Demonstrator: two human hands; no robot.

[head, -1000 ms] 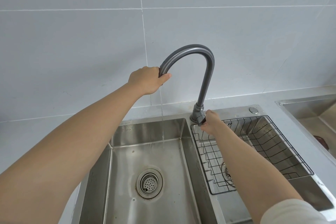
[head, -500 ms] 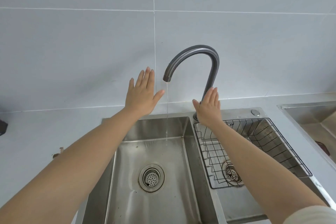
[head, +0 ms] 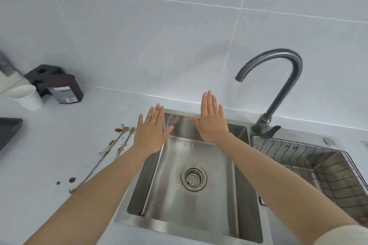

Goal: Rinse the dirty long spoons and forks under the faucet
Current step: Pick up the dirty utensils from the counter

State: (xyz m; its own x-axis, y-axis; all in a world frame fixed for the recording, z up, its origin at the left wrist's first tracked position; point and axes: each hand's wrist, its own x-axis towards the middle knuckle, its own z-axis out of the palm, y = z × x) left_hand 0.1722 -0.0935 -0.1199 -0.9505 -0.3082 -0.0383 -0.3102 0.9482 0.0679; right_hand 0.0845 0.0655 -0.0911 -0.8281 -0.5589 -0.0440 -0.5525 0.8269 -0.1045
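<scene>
Long, thin dirty utensils [head: 117,144] smeared with brown sauce lie side by side on the white counter just left of the sink. Whether they are spoons or forks I cannot tell. My left hand [head: 151,131] hovers flat with straight fingers over the left sink's back-left corner, right beside their far ends. My right hand [head: 211,120] is also flat and holds nothing, above the back of the left sink [head: 173,201]. The dark gooseneck faucet [head: 278,89] stands to the right of my hands, its spout over the left sink with a thin stream of water falling.
A wire rack [head: 310,157] sits in the right sink. At the back left of the counter stand a white paper cup [head: 25,95], a brown bottle [head: 63,90] and a black block [head: 42,71]. A dark tray edge [head: 8,131] shows at far left. Sauce spots [head: 71,180] mark the counter.
Both hands let go of the faucet and its handle, opened flat and moved left over the left sink. The view swung left, bringing the dirty utensils into sight.
</scene>
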